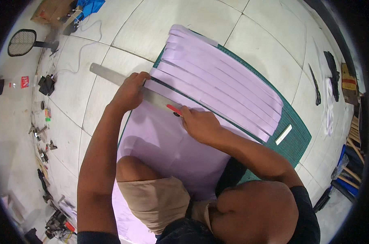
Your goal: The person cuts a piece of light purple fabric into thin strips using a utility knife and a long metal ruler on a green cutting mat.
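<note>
A long grey metal ruler (107, 74) lies slantwise across a lilac sheet of fabric (164, 138). My left hand (129, 92) presses it down, fingers bent over its far edge. Close by, my right hand (200, 124) is closed around a red cutter (174, 110) with a dark round part, held against the ruler. The blade cannot be made out. Past the ruler, several lilac strips (229, 85) lie side by side, with some folded ends at the left. Sheet and strips rest on a green cutting mat (296, 126).
A small white bar (283, 134) lies on the mat's right part. Black scissors (314, 85) are on the tiled floor (184, 20) at the right. Leftward stand a bug-zapper racket (22, 42), a cable (79, 53) and small tools by the wall. My bent knee (137, 168) is on the near fabric.
</note>
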`<state>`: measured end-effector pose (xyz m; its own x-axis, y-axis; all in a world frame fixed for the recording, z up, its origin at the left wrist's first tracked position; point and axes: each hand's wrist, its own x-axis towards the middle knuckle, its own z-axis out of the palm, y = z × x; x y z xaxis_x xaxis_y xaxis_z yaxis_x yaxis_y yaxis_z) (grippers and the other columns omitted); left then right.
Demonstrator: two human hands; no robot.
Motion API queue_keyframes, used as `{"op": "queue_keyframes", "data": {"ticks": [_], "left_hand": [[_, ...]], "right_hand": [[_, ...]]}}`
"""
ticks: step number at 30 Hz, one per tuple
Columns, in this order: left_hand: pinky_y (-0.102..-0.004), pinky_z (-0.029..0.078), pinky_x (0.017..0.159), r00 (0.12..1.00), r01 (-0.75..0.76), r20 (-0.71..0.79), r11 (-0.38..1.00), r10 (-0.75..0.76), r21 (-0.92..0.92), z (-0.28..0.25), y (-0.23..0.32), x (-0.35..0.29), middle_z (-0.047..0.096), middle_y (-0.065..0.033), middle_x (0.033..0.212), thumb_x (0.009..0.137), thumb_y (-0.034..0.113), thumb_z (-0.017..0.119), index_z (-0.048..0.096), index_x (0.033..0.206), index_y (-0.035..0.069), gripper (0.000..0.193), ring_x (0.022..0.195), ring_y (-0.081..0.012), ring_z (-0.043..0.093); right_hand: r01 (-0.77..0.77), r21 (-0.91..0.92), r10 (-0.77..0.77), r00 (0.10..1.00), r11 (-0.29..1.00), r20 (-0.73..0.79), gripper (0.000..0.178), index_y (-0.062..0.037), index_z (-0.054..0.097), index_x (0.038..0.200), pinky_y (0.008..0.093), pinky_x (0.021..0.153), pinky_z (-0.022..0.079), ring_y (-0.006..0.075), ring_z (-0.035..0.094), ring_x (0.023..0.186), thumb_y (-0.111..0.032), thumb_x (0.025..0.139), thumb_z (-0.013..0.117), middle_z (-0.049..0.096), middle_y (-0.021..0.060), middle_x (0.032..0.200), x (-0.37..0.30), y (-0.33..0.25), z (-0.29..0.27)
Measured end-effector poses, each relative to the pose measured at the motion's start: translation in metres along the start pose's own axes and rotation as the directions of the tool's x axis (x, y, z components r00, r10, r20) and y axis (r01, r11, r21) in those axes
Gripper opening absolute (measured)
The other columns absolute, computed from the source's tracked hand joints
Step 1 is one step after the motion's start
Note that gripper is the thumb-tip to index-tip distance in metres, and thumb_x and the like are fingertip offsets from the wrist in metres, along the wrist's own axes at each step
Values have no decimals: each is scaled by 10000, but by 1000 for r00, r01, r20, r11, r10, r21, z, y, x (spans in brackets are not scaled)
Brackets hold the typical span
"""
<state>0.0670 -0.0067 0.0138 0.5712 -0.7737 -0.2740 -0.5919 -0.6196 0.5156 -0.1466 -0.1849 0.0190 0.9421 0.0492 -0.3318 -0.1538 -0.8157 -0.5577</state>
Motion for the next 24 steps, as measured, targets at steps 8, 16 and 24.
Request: {"op": "queue_keyframes", "data": {"ticks": [8, 16, 24], "left_hand": [[-403, 479, 1014, 992, -28, 129, 994, 14, 103, -7, -4, 7, 575, -150, 1253, 760, -142, 523, 643, 1279, 154, 609, 1176, -344, 561], [-377, 481, 1034, 981, 14, 188, 980, -52, 198, -6, -6, 9, 513, -128, 1368, 776, -127, 540, 619, 1338, 233, 672, 1238, -318, 542], [-399, 489, 1007, 986, -56, 167, 972, 17, 230, -4, -7, 13, 575, -179, 1230, 814, -107, 528, 635, 1307, 164, 572, 1149, -351, 590]], "right_hand": [[43, -15, -44, 991, 999, -129, 206, 7, 522, 1078, 500, 575, 546, 372, 678, 672, -140, 936, 496, 663, 198, 837, 49, -8, 12], [6, -86, -15, 994, 996, -113, 169, -17, 522, 1052, 488, 578, 555, 378, 686, 678, -151, 956, 486, 676, 192, 834, 66, -10, 16], [-44, -34, 44, 999, 998, 22, 182, -16, 523, 1078, 504, 642, 556, 382, 705, 759, -123, 934, 492, 691, 208, 849, 73, -27, -11]]}}
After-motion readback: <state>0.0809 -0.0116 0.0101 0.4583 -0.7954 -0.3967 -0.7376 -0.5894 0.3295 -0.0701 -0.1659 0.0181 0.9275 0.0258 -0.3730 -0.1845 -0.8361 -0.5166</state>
